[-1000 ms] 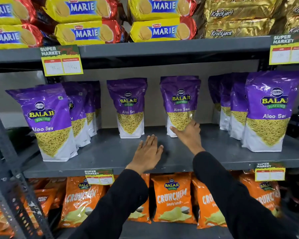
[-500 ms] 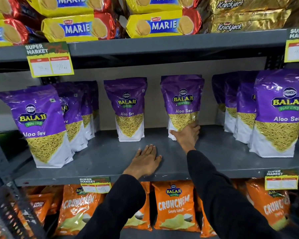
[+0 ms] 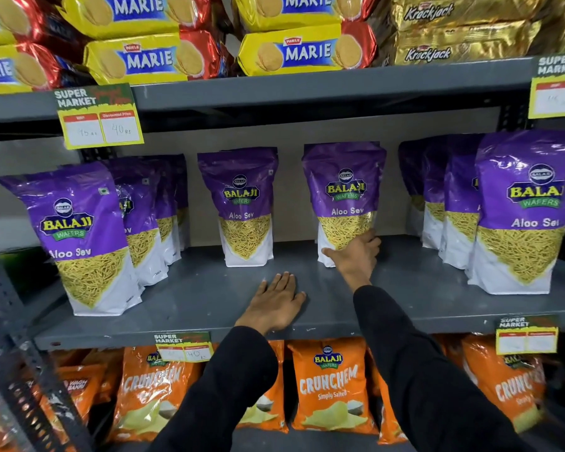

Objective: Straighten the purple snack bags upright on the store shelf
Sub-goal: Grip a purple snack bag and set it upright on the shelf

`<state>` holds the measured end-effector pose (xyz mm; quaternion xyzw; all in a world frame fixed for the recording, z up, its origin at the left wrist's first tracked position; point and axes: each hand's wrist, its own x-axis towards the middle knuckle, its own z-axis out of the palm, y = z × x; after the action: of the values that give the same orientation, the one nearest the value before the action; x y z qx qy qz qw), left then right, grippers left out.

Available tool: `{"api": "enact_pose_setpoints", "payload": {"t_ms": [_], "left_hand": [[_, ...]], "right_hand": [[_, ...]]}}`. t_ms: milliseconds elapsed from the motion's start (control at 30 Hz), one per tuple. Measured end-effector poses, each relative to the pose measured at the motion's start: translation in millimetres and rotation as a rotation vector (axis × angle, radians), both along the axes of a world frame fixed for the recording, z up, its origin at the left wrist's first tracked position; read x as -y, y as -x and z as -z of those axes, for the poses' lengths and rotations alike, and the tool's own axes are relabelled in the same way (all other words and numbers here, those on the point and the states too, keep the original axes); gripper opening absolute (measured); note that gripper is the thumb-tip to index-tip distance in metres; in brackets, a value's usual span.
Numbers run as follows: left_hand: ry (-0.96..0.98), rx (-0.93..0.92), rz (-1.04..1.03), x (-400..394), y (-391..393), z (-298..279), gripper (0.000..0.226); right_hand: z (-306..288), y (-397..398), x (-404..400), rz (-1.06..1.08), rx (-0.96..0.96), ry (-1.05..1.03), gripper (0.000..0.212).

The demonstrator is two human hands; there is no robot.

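Purple Balaji Aloo Sev bags stand on the grey middle shelf [image 3: 405, 288]. One bag at centre-right [image 3: 343, 190] stands upright; my right hand [image 3: 356, 254] grips its lower front, thumb on the left and fingers round the right edge. Another single bag [image 3: 245, 203] stands upright to its left. A row of bags [image 3: 79, 236] leans slightly at the far left, and another row [image 3: 522, 210] stands at the right. My left hand [image 3: 274, 305] lies flat, palm down with fingers apart, on the shelf's front part, holding nothing.
Yellow Marie biscuit packs [image 3: 307, 50] and gold Krackjack packs [image 3: 454, 31] fill the shelf above. Orange Crunchem bags [image 3: 333, 386] sit on the shelf below. Price tags [image 3: 100, 117] hang on the shelf edges. A grey slotted upright [image 3: 10, 337] runs down the left.
My right hand has closed further round the bottom of the centre-right bag. The view has shifted slightly closer and to the right. My left hand stays flat on the shelf.
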<state>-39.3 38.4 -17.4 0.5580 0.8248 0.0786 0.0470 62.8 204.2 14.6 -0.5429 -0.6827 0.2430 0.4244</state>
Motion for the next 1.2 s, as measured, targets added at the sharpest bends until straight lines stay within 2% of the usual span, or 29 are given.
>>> {"api": "enact_pose_setpoints", "payload": {"t_ms": [533, 700, 1200], "left_hand": [[0.009, -0.001, -0.028, 1.1, -5.7, -5.2, 0.068], [0.025, -0.016, -0.031, -0.4, -5.1, -4.3, 0.069], [0.02, -0.046, -0.028, -8.9, 2.7, 4.4, 0.067]], "right_hand": [[9.0, -61.2, 55.1, -0.012, 0.01, -0.075, 0.14], [17.2, -78.5, 71.6, -0.001, 0.014, -0.122, 0.135], [29.0, -89.4, 85.9, 0.082, 0.009, -0.214, 0.132]]}}
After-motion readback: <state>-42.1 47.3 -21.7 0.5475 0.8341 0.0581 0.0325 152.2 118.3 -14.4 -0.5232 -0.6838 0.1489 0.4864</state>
